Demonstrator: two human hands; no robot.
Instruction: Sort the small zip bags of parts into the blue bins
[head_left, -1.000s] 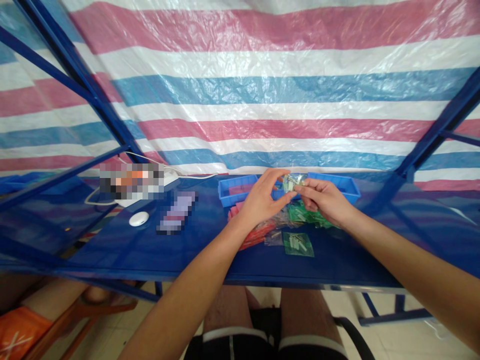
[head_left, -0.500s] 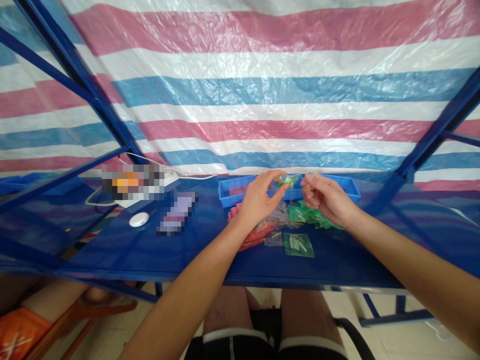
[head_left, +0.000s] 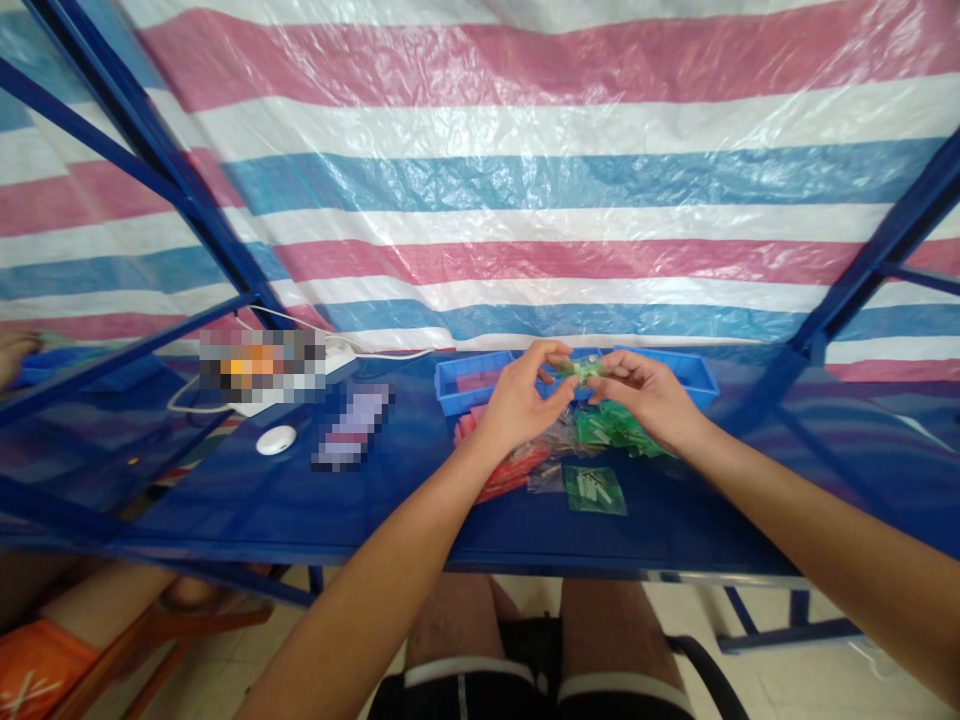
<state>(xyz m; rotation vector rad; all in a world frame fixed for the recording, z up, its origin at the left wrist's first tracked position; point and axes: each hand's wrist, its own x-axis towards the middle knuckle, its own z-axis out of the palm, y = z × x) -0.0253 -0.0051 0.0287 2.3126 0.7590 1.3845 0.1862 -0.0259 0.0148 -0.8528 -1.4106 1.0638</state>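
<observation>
A small green plastic bag point(head_left: 583, 371) is held up between both hands, above the blue trays point(head_left: 469, 399). My left hand point(head_left: 527, 392) pinches its left side between thumb and fingers. On its right side, my right hand point(head_left: 643, 393) grips it with thumb and fingertips. Below the hands lie green bags point(head_left: 619, 430), clear bags point(head_left: 551, 440) and red bags point(head_left: 514, 472) in a heap. One green bag with pale strips inside point(head_left: 595, 490) lies flat nearer the table's front edge.
Left on the blue table point(head_left: 420, 530) are a phone point(head_left: 354, 425), a white oval case point(head_left: 276, 440) and a power strip with cables point(head_left: 337, 358). Blue frame bars slant at both sides. Another person's hand point(head_left: 15, 355) shows at the far left.
My right hand has opened out from its curled pose and now grips the green bag's right side. The bag has shifted slightly right. Another person's hand has appeared at the far left.
</observation>
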